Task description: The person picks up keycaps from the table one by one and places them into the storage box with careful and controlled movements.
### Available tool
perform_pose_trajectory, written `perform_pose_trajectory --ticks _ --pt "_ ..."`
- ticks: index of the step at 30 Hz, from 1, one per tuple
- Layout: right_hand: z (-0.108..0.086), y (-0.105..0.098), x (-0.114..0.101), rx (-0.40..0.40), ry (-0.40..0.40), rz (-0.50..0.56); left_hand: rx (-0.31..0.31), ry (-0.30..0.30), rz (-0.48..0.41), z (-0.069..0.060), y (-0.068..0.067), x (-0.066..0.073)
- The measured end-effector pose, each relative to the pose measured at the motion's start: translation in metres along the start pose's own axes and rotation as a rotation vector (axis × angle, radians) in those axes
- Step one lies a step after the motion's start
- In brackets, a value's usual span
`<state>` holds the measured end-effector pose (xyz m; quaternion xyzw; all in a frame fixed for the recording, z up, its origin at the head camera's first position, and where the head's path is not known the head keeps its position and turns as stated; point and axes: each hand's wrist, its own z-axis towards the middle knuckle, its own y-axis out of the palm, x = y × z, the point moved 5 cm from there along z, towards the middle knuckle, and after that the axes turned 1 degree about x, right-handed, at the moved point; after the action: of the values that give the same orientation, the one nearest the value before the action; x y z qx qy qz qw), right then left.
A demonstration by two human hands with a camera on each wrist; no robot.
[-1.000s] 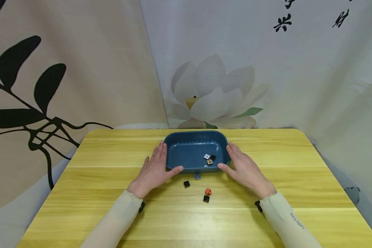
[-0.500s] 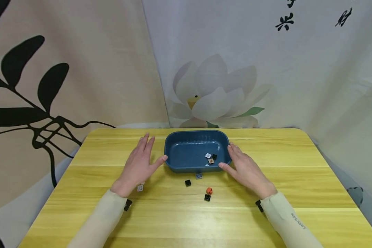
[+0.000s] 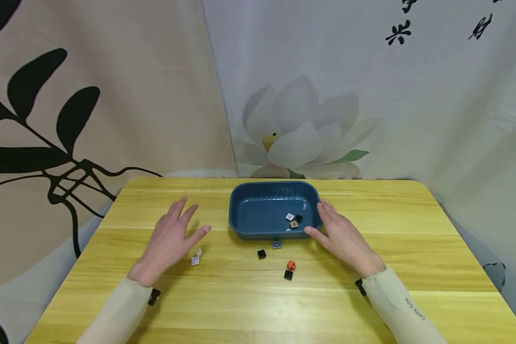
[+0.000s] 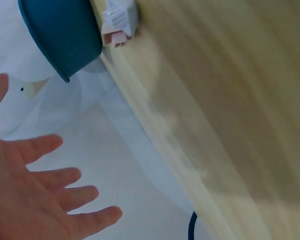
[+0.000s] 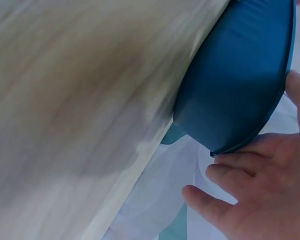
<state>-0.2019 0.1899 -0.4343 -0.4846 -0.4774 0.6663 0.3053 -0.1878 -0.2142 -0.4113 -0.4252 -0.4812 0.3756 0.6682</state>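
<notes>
A blue rectangular dish (image 3: 258,228) stands on the wooden table, with several small keycap-like pieces (image 3: 294,224) inside, white, black and tan. At its right end, my right hand (image 3: 346,241) touches the wall with fairly straight fingers, and its thumb lies at the front rim; the right wrist view shows this hand (image 5: 260,185) against the dish (image 5: 235,75). My left hand (image 3: 167,241) is apart from the dish, fingers spread, holding nothing. Beside it lie a white keycap-like piece (image 3: 195,261) and a small pale pinkish piece (image 3: 198,252), both larger in the left wrist view.
In front of the dish lie a grey-blue piece (image 3: 276,244), a black piece (image 3: 262,254), an orange piece (image 3: 291,265) and another black piece (image 3: 288,275). A printed curtain (image 3: 176,95) hangs behind the table's back edge.
My left hand has let go of the dish's left end and moved left and toward me, uncovering the white and pinkish pieces. The right hand stays at the dish.
</notes>
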Motion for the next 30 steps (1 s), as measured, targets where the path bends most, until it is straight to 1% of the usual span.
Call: perform_pose_trajectory --ticks 7,14,17,21,25,30 --pt "0.0 0.001 0.0 -0.002 -0.002 -0.019 -0.056 0.025 0.026 -0.013 0.005 0.002" --pt "0.0 0.001 0.001 -0.01 0.007 -0.014 -0.151 0.068 0.044 -0.02 0.018 0.008" --pt "0.0 0.001 0.0 -0.016 0.014 0.002 -0.181 0.077 0.058 -0.022 0.022 0.009" --pt "-0.001 0.0 0.0 -0.025 0.02 0.02 -0.2 0.071 0.064 -0.024 0.023 0.01" --pt "-0.001 0.0 0.0 -0.019 0.017 0.015 -0.217 0.054 0.048 -0.025 0.024 0.011" --pt "-0.001 -0.001 -0.001 -0.015 0.016 0.011 -0.23 0.055 0.022 -0.025 0.025 0.01"
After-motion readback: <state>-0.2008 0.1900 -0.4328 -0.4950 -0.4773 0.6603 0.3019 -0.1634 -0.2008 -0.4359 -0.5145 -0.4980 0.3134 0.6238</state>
